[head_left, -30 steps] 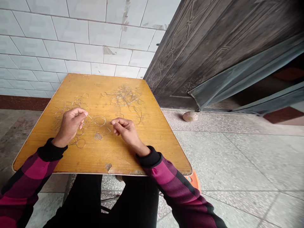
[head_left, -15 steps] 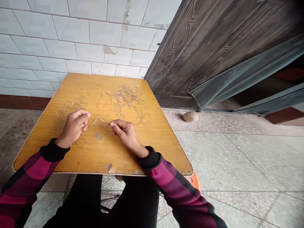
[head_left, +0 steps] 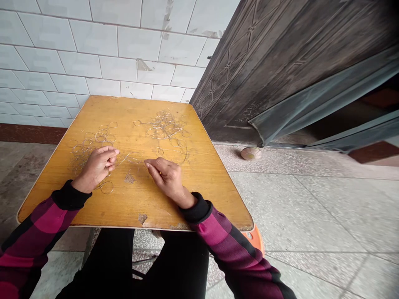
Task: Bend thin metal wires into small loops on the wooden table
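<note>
I sit at a small yellow wooden table [head_left: 146,203]. My left hand [head_left: 97,166] is closed in a pinch on one end of a thin wire loop [head_left: 132,157]. My right hand [head_left: 166,176] pinches the other end, fingers curled. The wire spans the gap between both hands, just above the tabletop. Several finished wire rings [head_left: 90,143] lie spread under and beyond my left hand. A tangled heap of wire [head_left: 163,124] lies at the far middle of the table.
A white tiled wall [head_left: 93,50] stands behind the table. A dark metal door [head_left: 280,70] is at the right, with a round stone [head_left: 250,153] on the floor by its foot. An orange stool edge [head_left: 256,237] shows beside my right arm.
My hands moved slightly closer together and lower toward the table. The round loop between them has been pulled flatter and more stretched.
</note>
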`<state>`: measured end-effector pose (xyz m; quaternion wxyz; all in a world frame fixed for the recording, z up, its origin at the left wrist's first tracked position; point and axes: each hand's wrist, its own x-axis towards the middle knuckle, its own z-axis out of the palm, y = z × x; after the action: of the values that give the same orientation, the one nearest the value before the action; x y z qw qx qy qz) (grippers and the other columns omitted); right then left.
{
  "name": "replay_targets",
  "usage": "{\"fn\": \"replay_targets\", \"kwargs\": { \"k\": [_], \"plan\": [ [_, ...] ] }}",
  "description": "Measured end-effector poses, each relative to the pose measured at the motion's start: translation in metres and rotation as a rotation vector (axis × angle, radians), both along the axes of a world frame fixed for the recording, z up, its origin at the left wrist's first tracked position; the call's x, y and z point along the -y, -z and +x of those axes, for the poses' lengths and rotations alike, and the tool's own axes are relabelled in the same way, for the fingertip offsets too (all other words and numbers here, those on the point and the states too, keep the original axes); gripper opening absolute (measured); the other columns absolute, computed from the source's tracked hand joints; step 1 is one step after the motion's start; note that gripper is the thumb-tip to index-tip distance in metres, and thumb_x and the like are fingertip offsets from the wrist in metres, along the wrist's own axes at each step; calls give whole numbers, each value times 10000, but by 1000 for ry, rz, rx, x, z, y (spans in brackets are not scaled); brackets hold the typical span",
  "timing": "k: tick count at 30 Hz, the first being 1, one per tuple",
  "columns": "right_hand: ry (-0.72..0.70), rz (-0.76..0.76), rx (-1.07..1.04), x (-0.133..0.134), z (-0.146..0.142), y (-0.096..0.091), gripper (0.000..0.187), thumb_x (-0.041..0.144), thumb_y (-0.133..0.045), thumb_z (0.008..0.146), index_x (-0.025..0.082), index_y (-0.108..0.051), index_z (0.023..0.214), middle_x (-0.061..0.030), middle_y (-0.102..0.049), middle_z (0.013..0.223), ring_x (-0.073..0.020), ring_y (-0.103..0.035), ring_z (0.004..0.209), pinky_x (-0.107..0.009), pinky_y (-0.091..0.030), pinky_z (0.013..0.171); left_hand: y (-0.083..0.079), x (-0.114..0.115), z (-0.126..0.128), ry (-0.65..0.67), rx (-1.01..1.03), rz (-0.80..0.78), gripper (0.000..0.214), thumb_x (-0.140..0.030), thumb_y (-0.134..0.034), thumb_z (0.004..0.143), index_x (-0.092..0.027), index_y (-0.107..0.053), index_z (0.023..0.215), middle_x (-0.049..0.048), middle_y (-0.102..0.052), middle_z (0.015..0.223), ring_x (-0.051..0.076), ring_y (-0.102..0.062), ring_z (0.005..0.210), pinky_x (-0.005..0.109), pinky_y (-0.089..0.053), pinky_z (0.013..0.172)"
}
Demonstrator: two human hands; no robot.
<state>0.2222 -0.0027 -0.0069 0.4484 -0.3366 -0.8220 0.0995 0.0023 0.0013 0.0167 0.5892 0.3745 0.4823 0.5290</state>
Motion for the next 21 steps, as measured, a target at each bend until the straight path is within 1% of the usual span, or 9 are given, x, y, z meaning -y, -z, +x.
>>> {"fn": "replay_targets", "kwargs": {
  "k": [4, 9, 11, 14, 17, 21],
  "plan": [
    [5, 78, 51, -1, 0, 2, 252, 247, -463, 962, 150, -696, 955, -50, -641, 712, -129, -571, 623, -253, -445, 590, -2, 2, 3, -44, -36, 36, 169, -219, -669, 691, -164, -510, 665, -75, -392, 502, 29, -291, 402, 153, -241, 368],
    [19, 244, 241, -3, 5, 4, 234, 195, -459, 961, 187, -679, 1042, -27, -584, 679, -130, -524, 618, -269, -399, 558, -2, 3, 6, -67, -119, 64, 149, -222, -650, 700, -167, -525, 641, -66, -406, 487, 44, -323, 404, 159, -261, 355],
    [0, 320, 306, -3, 8, 2, 251, 149, -468, 951, 205, -656, 1109, -26, -584, 707, -136, -510, 640, -280, -390, 565, 0, 3, 6, -86, -211, 109, 136, -224, -636, 713, -169, -537, 638, -64, -418, 485, 48, -339, 390, 167, -265, 345],
    [-27, 401, 346, -1, 11, -2, 294, 106, -484, 939, 213, -622, 1175, -34, -609, 784, -145, -504, 690, -288, -399, 592, 4, 4, 5, -110, -419, 229, 97, -236, -613, 743, -174, -576, 678, -63, -451, 484, 55, -372, 358, 182, -276, 337],
    [-36, 400, 368, -1, 11, -5, 301, 114, -485, 942, 229, -619, 1186, -49, -617, 848, -158, -514, 754, -297, -420, 634, 7, 7, 5, -117, -593, 338, 83, -231, -590, 761, -176, -589, 699, -67, -465, 475, 57, -396, 346, 183, -299, 353],
    [-39, 372, 378, -1, 10, -5, 267, 139, -499, 944, 237, -642, 1148, -47, -623, 850, -157, -522, 769, -301, -434, 658, 9, 7, 5, -153, -712, 423, 91, -226, -579, 771, -178, -588, 694, -69, -470, 475, 57, -402, 366, 183, -310, 389]
  ]
}}
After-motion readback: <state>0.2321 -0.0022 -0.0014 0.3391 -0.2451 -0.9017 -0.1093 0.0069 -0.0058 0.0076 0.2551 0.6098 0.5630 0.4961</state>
